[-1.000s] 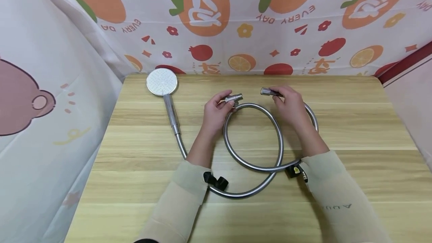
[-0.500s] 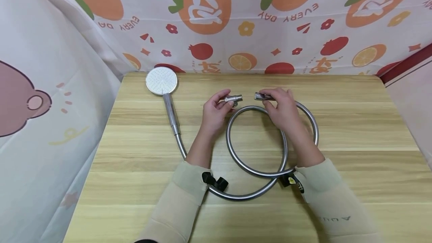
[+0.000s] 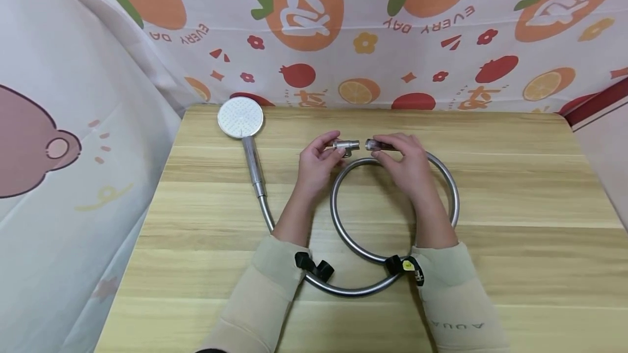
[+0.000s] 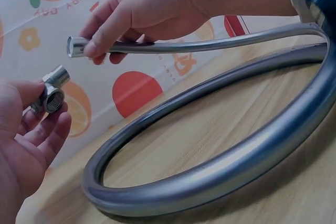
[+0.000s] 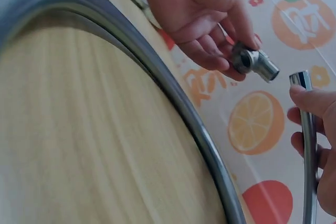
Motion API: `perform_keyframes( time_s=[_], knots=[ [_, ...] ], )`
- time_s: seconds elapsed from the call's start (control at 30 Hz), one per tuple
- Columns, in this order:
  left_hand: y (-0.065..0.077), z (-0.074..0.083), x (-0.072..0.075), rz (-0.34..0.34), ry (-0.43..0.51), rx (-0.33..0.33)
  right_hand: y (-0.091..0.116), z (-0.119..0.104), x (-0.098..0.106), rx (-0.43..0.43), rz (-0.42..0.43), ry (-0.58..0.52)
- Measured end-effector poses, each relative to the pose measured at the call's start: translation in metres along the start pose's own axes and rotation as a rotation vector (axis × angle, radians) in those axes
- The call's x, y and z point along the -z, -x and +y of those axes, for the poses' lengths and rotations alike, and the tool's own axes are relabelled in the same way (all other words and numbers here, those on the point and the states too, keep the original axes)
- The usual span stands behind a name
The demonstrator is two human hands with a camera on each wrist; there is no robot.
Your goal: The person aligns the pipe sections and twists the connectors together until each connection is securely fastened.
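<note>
Nearest the camera, two pale sleeves come up from the bottom edge over the wooden table (image 3: 515, 189), each wrist carrying a small black camera mount. Between them the metal shower hose (image 3: 456, 200) lies on the table in a loop; one part passes under the left forearm and runs on up the left side to the shower head (image 3: 240, 117), which lies face up near the far left corner. Beyond the loop, raised a little off the tabletop, the left hand (image 3: 314, 165) pinches a small metal angle fitting (image 3: 345, 146) between curled thumb and fingertips; the left wrist view shows its threaded opening facing that camera and its short spout pointing up and to the right. Just beside it, the right hand (image 3: 404, 165) has thumb and fingers curled round the free end of the hose, so that the hose end (image 3: 374, 145) sticks out past the fingertips toward the fitting. The two metal parts face each other with a small gap; they seem not to touch, though the wrist views are steep and slightly blurred. Farthest back hangs a fruit-printed curtain (image 3: 363, 31), with a second cartoon-printed cloth (image 3: 59, 140) on the left.
</note>
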State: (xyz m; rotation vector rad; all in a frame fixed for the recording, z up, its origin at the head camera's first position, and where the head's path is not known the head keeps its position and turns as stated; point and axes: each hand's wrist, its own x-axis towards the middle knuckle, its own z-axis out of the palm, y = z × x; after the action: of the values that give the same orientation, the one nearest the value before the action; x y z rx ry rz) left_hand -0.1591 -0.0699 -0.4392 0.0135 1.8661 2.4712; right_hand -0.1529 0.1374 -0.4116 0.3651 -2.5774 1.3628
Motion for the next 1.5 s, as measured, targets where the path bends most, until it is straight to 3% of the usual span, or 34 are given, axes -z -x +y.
perform_keyframes(
  time_s=[0.3, 0.6, 0.83, 1.1, 1.5],
  knots=[
    [0.0, -0.002, -0.001, 0.005, 0.052, 0.006, 0.004, 0.011, 0.004, 0.027, 0.041, -0.001],
    [0.0, -0.003, 0.002, 0.007, 0.059, 0.032, 0.007, 0.013, -0.001, -0.037, -0.128, -0.006],
    [0.002, -0.004, 0.003, 0.019, 0.087, 0.056, 0.009, 0.017, -0.008, -0.126, -0.141, -0.042],
    [0.001, -0.002, 0.001, 0.027, 0.134, 0.061, 0.009, 0.016, -0.011, -0.06, -0.119, -0.019],
    [-0.001, -0.004, 0.0, 0.002, 0.119, 0.062, 0.008, 0.017, -0.014, -0.01, -0.102, 0.041]
  ],
)
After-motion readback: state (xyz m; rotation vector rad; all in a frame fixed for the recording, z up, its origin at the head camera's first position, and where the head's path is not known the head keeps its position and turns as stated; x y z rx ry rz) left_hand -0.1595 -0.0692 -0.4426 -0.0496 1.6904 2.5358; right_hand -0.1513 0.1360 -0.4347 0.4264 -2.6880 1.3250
